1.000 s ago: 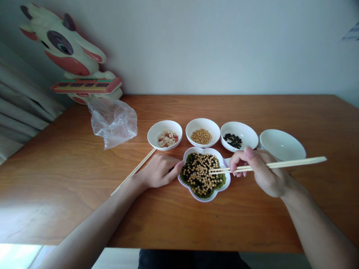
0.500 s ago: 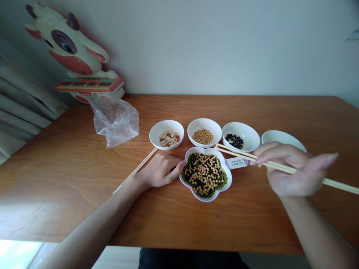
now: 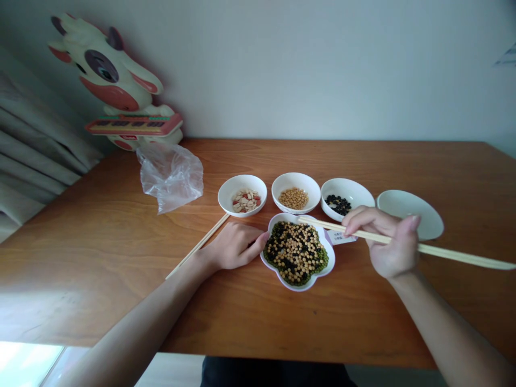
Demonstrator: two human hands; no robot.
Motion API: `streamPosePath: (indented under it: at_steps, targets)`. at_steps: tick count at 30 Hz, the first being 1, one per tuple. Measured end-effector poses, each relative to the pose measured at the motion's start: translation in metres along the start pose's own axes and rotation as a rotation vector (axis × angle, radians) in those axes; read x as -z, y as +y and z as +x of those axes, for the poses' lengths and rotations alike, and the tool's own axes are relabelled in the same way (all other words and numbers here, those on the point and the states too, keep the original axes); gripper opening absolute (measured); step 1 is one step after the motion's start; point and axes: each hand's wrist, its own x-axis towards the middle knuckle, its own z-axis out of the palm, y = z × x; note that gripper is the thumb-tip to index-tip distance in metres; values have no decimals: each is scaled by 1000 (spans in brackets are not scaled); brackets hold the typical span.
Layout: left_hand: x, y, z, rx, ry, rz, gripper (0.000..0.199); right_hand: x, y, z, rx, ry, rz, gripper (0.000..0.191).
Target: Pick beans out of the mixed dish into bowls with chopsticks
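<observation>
A pair of wooden chopsticks (image 3: 455, 255) lies in my right hand (image 3: 382, 239), which is closed round them. Their tips point left, over the back rim of a flower-shaped bowl (image 3: 331, 264) full of mixed yellow, black and green beans (image 3: 298, 252). I see nothing clearly pinched between the tips. On the bowl's left side, my left hand (image 3: 236, 246) rests on the table with its thumb on the rim; its other fingers curl, partly hidden. A white label (image 3: 342, 237) sits by the bowl's handle, beneath the chopsticks.
Behind stand white bowls: one with pale and reddish flat pieces (image 3: 245, 201), one with yellow beans (image 3: 293, 199), one with black beans (image 3: 337, 204), and another white bowl (image 3: 411, 215). Spare chopsticks (image 3: 197, 246), a plastic bag (image 3: 171, 177) and a cow-shaped toy keyboard (image 3: 133, 124) are left.
My right hand has moved left with the chopsticks, and its fingers have closed further. The chopstick tips now reach over the flower-shaped bowl's back edge. My left hand stays at the bowl.
</observation>
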Motion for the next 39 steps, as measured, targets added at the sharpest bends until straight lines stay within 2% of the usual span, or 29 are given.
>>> streamPosePath:
  at_steps: [3,5,9,15,21,25,27,31,33,34,37,39]
  targets:
    - [0,0,1,-3,7,5,47,5,1,-2,-100,-244,-54,83]
    - [0,0,1,-8,6,3,47,6,4,-3,-147,-335,-88,83]
    - [1,0,1,-9,8,-4,46,3,5,-3,-199,-388,-121,80]
    - [0,1,1,-8,6,-10,47,-2,-3,-2,-221,-372,-154,77]
    - [1,0,0,-10,6,-7,48,-4,-4,-3,-150,-292,-187,77]
    - [1,0,0,-11,8,-1,48,-2,-1,-6,-89,-217,-131,76]
    - [1,0,1,-13,11,3,48,-1,0,-7,-30,-114,-87,76]
    - [0,0,1,-6,6,6,48,-4,3,-3,123,249,-22,78]
    - [0,0,1,-6,5,9,48,-9,7,1,159,382,-23,75]
    - [0,0,1,-8,6,12,48,-12,10,3,153,403,-26,74]
    - [0,-1,1,-20,7,17,48,-19,16,7,46,322,17,69]
    - [-1,-1,1,-17,8,18,48,-19,16,7,25,288,39,70]
